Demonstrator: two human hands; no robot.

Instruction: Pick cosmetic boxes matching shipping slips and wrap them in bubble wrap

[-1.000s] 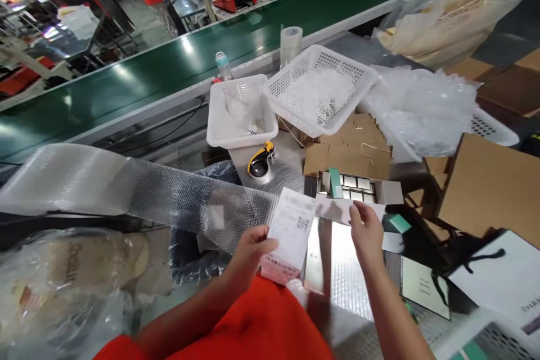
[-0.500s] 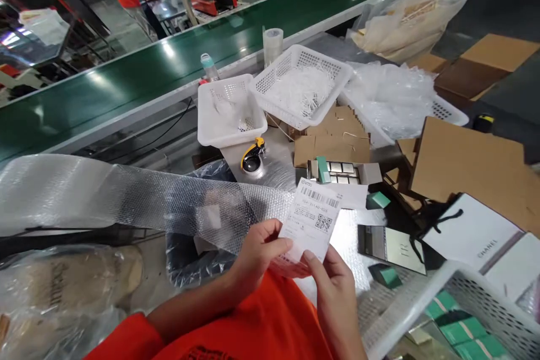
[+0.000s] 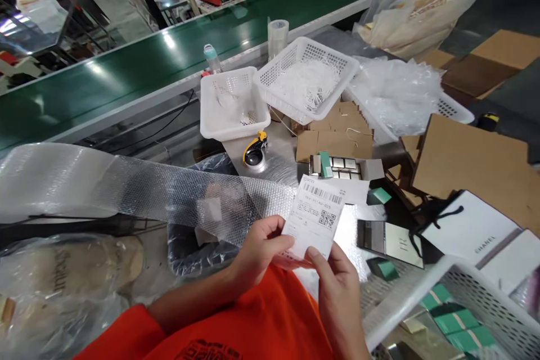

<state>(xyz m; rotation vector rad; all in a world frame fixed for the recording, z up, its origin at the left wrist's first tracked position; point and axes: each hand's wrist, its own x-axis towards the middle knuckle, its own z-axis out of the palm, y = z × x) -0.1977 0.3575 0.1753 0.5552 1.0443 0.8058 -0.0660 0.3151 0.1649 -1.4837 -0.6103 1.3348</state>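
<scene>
Two hands pinch one white label slip (image 3: 314,218), barcode and QR code facing up. Left hand (image 3: 259,247) grips its lower left edge, thumb on top; right hand (image 3: 335,281) grips the lower right corner. Slip sits tilted, just above the orange shirt (image 3: 257,326).

At 9 o'clock: bubble wrap sheet (image 3: 139,191), its edge touching the left fingers. At 12 o'clock: open tray of small boxes (image 3: 343,166), near; beyond it a yellow tape cutter (image 3: 254,149) and two white baskets (image 3: 234,104). At 3 o'clock: silver card (image 3: 390,242) and white paper bag (image 3: 468,228). At 4 o'clock: white crate rim (image 3: 413,298), close to the right wrist. Green conveyor (image 3: 169,62) well apart at 11 o'clock.
</scene>
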